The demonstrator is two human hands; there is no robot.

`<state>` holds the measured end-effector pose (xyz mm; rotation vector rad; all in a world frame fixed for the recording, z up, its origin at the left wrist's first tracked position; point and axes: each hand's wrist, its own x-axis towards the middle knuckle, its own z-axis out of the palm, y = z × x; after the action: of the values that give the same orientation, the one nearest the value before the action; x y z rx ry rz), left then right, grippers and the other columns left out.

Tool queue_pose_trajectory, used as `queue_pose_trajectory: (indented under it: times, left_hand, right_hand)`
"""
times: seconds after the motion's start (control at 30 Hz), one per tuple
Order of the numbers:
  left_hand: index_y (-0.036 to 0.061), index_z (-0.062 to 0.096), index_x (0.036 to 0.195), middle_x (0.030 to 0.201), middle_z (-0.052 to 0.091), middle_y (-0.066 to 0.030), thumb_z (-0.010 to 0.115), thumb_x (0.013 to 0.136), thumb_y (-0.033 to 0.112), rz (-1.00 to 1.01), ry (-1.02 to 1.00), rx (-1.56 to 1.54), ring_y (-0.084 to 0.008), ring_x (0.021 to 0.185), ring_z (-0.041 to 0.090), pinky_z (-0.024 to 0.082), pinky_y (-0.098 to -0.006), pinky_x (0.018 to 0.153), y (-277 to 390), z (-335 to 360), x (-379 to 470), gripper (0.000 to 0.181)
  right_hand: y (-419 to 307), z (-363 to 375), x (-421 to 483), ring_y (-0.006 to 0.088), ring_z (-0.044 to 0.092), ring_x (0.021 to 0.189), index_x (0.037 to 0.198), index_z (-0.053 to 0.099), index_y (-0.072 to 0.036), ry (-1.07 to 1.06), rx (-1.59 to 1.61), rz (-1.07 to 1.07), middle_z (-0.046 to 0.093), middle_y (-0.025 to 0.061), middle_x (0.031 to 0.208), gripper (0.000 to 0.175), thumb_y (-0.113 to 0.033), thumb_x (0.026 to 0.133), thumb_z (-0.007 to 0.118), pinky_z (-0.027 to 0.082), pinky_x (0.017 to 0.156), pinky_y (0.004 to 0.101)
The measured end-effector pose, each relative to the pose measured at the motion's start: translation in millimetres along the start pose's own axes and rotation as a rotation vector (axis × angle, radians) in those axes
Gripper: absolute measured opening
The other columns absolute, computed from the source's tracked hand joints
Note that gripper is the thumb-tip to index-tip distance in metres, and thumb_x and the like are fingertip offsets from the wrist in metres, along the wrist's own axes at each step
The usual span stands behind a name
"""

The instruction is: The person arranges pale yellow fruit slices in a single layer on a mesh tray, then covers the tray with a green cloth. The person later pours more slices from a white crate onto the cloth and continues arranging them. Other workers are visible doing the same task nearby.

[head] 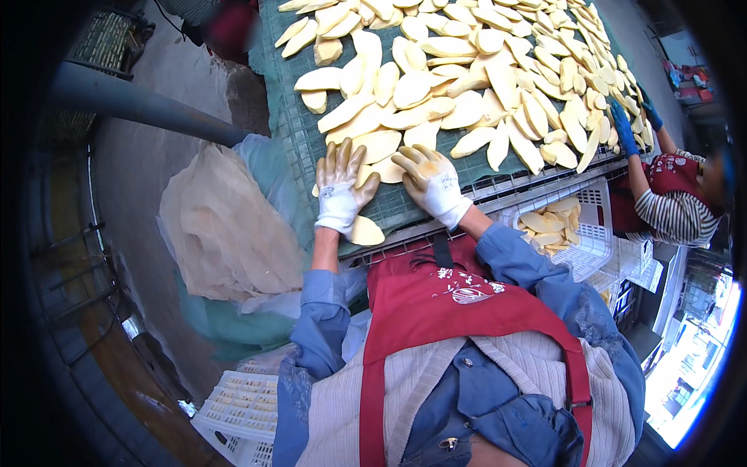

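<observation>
Pale yellow slices of a peeled root, perhaps sweet potato, lie heaped on green mesh netting over a wire rack. My left hand, in a white glove with tan-coated fingers, lies palm down at the near left corner of the netting, fingers spread. Beneath its wrist one loose slice shows. My right hand, gloved alike, rests to the right with its fingers apart and slightly bent. Its fingertips reach a slice between the two hands. Neither hand grips anything; the palms are hidden.
A person in blue gloves handles slices at the rack's right side. Below the rack's near edge, a white plastic crate holds more slices. Bunched beige netting lies at left, under a thick pipe. White crates stand at lower left.
</observation>
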<state>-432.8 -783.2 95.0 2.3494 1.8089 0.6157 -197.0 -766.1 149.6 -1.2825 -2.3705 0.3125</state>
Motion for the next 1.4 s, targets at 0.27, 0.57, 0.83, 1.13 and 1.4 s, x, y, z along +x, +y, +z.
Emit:
queue_pose_trajectory:
  times: [0.27, 0.57, 0.83, 1.13, 1.4]
  left_hand:
    - [0.0095, 0.07, 0.132, 0.145, 0.063, -0.0182, 0.079, 0.084, 0.033, 0.062, 0.075, -0.244, -0.0408, 0.138, 0.056, 0.042, -0.0548, 0.118, -7, -69, -60, 0.054]
    - [0.0101, 0.068, 0.134, 0.141, 0.063, -0.0141, 0.058, 0.098, 0.064, -0.078, 0.103, -0.026, -0.0456, 0.134, 0.054, 0.042, -0.0594, 0.11, 24, -31, -88, 0.066]
    - [0.0107, 0.065, 0.14, 0.151, 0.057, -0.0207, 0.07, 0.095, 0.045, -0.227, 0.182, -0.09, -0.0437, 0.144, 0.05, 0.036, -0.0594, 0.12, -32, -27, -36, 0.056]
    - [0.0051, 0.066, 0.129, 0.142, 0.063, -0.0193, 0.08, 0.084, 0.022, -0.143, 0.244, -0.328, -0.0436, 0.137, 0.055, 0.045, -0.0545, 0.116, -36, -10, -47, 0.05]
    - [0.0004, 0.068, 0.123, 0.132, 0.067, -0.0216, 0.078, 0.084, 0.015, -0.342, 0.296, -0.44, -0.0426, 0.121, 0.065, 0.052, -0.0514, 0.107, -37, -12, -30, 0.043]
  right_hand:
    - [-24, 17, 15, 0.0334, 0.07, 0.107, 0.128, 0.067, -0.014, -0.077, 0.086, -0.06, 0.07, 0.0092, 0.119, 0.04, -0.018, 0.088, 0.073, 0.059, 0.081, 0.047]
    - [-43, 40, 47, 0.0366, 0.072, 0.096, 0.121, 0.069, -0.013, -0.22, 0.058, -0.037, 0.072, 0.0118, 0.11, 0.034, -0.014, 0.087, 0.07, 0.059, 0.081, 0.0477]
    - [-1, 39, 68, 0.0423, 0.069, 0.101, 0.131, 0.066, -0.009, -0.094, 0.127, 0.104, 0.07, 0.0206, 0.116, 0.04, -0.015, 0.092, 0.071, 0.057, 0.088, 0.051]
    - [-29, 40, 89, 0.0413, 0.074, 0.104, 0.133, 0.069, -0.009, -0.403, 0.265, 0.25, 0.076, 0.0249, 0.112, 0.044, -0.023, 0.092, 0.078, 0.059, 0.09, 0.045]
    - [-50, 56, 112, 0.0398, 0.075, 0.097, 0.13, 0.07, -0.013, -0.439, 0.215, 0.19, 0.077, 0.0202, 0.102, 0.039, -0.027, 0.094, 0.073, 0.058, 0.085, 0.0501]
